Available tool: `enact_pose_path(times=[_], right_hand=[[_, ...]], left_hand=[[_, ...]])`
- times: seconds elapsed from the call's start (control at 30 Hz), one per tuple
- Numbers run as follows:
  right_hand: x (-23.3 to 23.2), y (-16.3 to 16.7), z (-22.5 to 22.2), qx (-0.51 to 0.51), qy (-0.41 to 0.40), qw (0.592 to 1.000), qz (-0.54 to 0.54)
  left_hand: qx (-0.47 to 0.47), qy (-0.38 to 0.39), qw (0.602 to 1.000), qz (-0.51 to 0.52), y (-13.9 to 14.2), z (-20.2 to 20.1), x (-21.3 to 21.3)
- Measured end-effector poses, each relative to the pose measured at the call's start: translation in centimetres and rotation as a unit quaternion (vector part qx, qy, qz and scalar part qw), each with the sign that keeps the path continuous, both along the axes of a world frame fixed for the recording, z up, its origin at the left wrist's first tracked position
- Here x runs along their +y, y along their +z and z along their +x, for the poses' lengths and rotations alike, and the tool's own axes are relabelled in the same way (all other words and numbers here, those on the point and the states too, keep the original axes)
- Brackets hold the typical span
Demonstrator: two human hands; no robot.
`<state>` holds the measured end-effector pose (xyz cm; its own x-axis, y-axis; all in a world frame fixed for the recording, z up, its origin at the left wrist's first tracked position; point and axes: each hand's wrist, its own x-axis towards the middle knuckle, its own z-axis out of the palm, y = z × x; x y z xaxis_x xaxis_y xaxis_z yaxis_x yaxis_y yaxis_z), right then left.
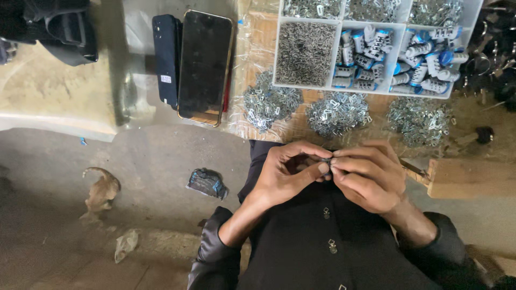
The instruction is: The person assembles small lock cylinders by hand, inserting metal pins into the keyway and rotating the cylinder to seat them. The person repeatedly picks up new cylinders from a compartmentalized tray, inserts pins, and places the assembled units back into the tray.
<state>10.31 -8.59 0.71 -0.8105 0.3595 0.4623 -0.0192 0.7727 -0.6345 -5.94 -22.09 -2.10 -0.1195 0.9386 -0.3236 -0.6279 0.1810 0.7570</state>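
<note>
Between both hands — small metal part

Dusty grey concrete floor under a worn, plastic-covered workbench, wooden block at right, dim light.

Metal clips: bright, zinc-shiny heaps. Tray: matt white plastic (at 12 o'clock). Phone: glossy black glass. Wood block: raw, rough. Table: worn, dull. Sleeve: satin-sheen black cloth.
</note>
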Motion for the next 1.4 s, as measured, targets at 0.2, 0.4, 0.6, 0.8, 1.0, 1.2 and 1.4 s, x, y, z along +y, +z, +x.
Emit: enact_pose_path(times=[0.2,0.4,0.6,0.8,1.0,1.2,1.4], right_hand=[[1.4,0.6,-1.4,-0.19,0.082,0.977,-0.053],[-1.4,-0.9,-5.9,-0.193,-0.024,0.961,0.194],[-2.2,-0.8,-7.2,-0.158,-0.015,0.964,0.215],[-2.0,-1.9,-7.7,0.004,0.075,0.991,0.11],[-2.4,-2.0,-7.9,0.049,0.095,0.992,-0.071],[-2.5,-2.2,-8.3,0.072,0.115,0.991,-0.001],[-1.7,-2.1,-7.3,0.052,0.164,0.981,0.085]], left_hand=[[0.185,-0.109,0.976,0.042,1.0,-4.6,-2.1],[0.089,0.114,0.989,-0.015,0.3,-5.8,-4.6],[0.052,0.175,0.982,-0.039,-1.0,-6.0,-5.7],[0.012,0.153,0.988,-0.004,-1.4,-5.2,-6.2],[-0.012,0.114,0.993,0.021,-1.2,-5.1,-6.0],[0.041,0.119,0.992,0.011,-0.7,-5.1,-5.6],[0.112,0.103,0.988,-0.006,-0.6,-5.5,-5.5]])
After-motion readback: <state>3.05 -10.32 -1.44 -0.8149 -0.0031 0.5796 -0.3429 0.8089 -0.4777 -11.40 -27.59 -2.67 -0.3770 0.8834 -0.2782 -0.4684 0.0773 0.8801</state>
